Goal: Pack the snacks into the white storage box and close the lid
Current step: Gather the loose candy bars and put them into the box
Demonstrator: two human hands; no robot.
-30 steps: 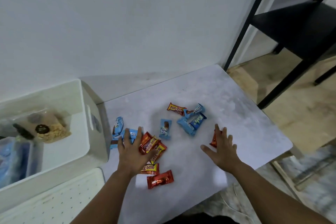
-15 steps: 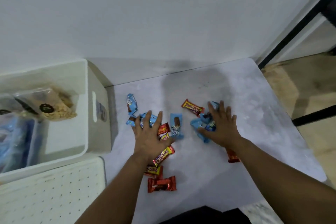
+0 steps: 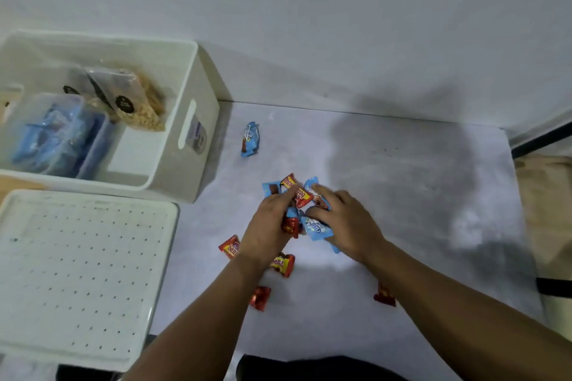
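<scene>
My left hand (image 3: 268, 227) and my right hand (image 3: 346, 223) press together around a bunch of small wrapped snacks (image 3: 301, 199), red and blue, at the middle of the table. Both hands curl onto the wrappers. Loose red snacks lie near my wrists: one (image 3: 229, 247) to the left, one (image 3: 283, 263) under my left wrist, one (image 3: 260, 297) nearer me and one (image 3: 384, 296) by my right forearm. A single blue snack (image 3: 250, 138) lies apart, toward the white storage box (image 3: 198, 77). The box stands open at the left with bagged snacks inside. Its perforated white lid (image 3: 80, 272) lies flat in front of it.
The grey table top (image 3: 418, 179) ends at a white wall behind and at an edge on the right, beyond which there is wooden floor (image 3: 548, 204). A black frame bar (image 3: 541, 139) shows at the far right.
My two hands have swept inward and drawn the scattered snacks into one bunch between them. The view has shifted left, showing more of the box and lid.
</scene>
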